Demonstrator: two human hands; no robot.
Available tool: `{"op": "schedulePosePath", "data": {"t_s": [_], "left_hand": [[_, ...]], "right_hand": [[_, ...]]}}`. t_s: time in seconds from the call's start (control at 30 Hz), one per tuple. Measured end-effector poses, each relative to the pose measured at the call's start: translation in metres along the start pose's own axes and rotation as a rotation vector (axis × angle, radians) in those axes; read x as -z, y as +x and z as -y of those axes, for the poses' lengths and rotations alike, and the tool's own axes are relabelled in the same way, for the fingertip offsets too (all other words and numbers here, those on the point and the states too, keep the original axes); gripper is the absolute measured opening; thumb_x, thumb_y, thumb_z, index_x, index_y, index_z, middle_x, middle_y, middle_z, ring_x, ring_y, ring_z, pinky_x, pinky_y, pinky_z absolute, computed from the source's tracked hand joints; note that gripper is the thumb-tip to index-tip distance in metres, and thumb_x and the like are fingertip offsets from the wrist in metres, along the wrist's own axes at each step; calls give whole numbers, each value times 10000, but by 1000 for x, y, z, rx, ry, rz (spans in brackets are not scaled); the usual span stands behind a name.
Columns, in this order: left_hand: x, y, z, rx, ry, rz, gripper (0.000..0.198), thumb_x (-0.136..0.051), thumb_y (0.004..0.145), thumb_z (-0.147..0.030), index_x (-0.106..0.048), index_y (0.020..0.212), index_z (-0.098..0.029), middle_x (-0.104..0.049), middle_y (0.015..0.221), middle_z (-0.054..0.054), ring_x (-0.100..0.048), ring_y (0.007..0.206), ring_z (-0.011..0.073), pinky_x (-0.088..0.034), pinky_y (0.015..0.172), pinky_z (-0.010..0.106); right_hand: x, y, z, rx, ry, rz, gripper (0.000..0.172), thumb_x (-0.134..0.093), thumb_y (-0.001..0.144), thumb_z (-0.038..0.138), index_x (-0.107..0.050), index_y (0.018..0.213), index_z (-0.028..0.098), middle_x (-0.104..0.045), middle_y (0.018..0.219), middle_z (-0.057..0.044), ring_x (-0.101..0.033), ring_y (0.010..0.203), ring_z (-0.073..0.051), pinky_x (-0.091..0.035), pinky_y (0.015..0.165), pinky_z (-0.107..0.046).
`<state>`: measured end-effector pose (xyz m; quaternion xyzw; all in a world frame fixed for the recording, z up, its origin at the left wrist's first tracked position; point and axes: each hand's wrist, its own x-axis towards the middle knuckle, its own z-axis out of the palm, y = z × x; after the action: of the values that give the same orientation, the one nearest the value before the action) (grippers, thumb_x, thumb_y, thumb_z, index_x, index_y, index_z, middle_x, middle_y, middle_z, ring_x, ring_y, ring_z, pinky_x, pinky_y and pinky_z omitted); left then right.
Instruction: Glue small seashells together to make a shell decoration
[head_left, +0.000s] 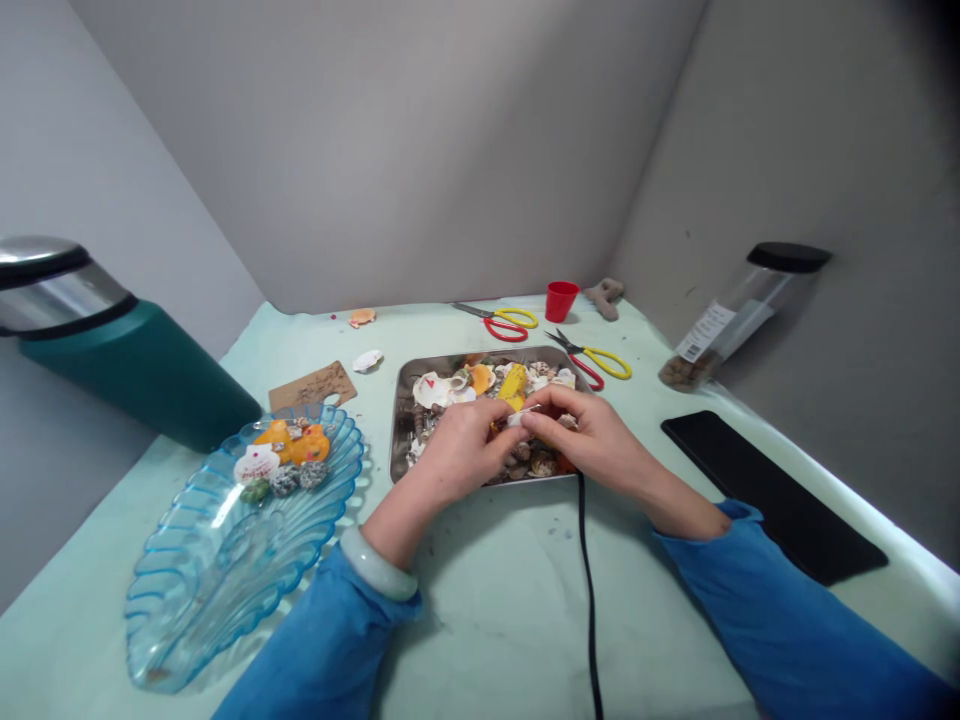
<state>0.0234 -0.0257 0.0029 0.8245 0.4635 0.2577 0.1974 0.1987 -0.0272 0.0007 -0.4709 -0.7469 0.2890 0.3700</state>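
Note:
Over the near part of a metal tray (395, 440) filled with seashells, my two hands meet at the fingertips. Between them is a small whitish piece (516, 419), perhaps a shell; its kind is too small to make out. My left hand (471, 445) pinches it from the left, fingers closed. From the other side, the thumb and forefinger of my right hand (589, 432) close on it too. Just behind the fingertips lies a yellow piece (513, 382) among white scallop shells (433, 390) and small snail shells (543, 463). My hands cover part of the tray's contents.
To the left stand a blue shell-shaped dish (217, 590) with shells and stones, and a green bottle (142, 370). Two scissors (510, 322) and a red cup (561, 300) are behind. A black phone (772, 495), clear jar (720, 330) and black cable (589, 590) lie rightward.

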Motion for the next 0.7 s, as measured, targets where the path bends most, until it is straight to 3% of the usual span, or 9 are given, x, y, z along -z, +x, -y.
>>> {"op": "schedulePosePath", "data": {"t_s": [0.7], "left_hand": [[0,0,1,-15,23,8,277,-458,865,-355,-636,808,-150,-586,670,6,-456,599,99,-291,555,217]], "right_hand": [[-1,0,-1,-4,-21,2,160,-535,812,320,-627,831,192,-643,831,-5,-577,775,-147,-443,719,-270]]}}
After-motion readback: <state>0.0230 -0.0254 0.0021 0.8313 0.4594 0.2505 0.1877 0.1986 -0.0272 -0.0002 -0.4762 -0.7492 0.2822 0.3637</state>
